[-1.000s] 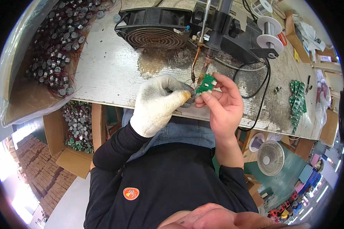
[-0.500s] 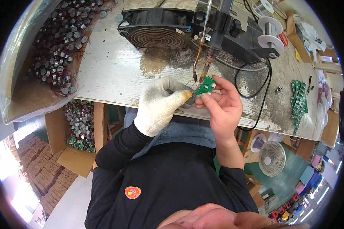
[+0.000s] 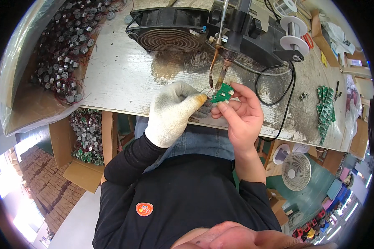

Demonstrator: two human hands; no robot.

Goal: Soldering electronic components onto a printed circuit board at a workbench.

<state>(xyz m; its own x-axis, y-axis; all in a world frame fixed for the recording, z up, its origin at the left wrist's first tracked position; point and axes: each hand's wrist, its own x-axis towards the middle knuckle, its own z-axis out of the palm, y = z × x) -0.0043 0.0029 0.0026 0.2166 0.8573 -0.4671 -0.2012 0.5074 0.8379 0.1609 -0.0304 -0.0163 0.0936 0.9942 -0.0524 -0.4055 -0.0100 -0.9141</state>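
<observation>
My bare right hand (image 3: pixel 244 114) pinches a small green circuit board (image 3: pixel 222 93) by its right edge, thumb in front and fingers behind. White connectors show on the board. My left hand (image 3: pixel 176 106), in a whitish glove with a browned thumb tip, is closed at the board's left edge. Thin wires (image 3: pixel 206 88) loop up from its fingertips; what else it may hold is hidden. Directly over the board's top edge stands the soldering iron (image 3: pixel 222 74), its tip close to or touching the board. Beside it a thin solder feed tube (image 3: pixel 212 74) points down.
A black fan (image 3: pixel 170 35) stands behind my hands. Solder spools (image 3: pixel 294 35) and a black cable (image 3: pixel 293 87) lie to the right, with stacked green boards (image 3: pixel 326 108) beyond. At left, a plastic-lined box (image 3: pixel 25 93) holds many small metal cylinders with wires; a cardboard box (image 3: pixel 62 141) sits below.
The board has shifted very slightly left, and my left fingertips have moved a little with it. Both hands keep their grip under the soldering iron.
</observation>
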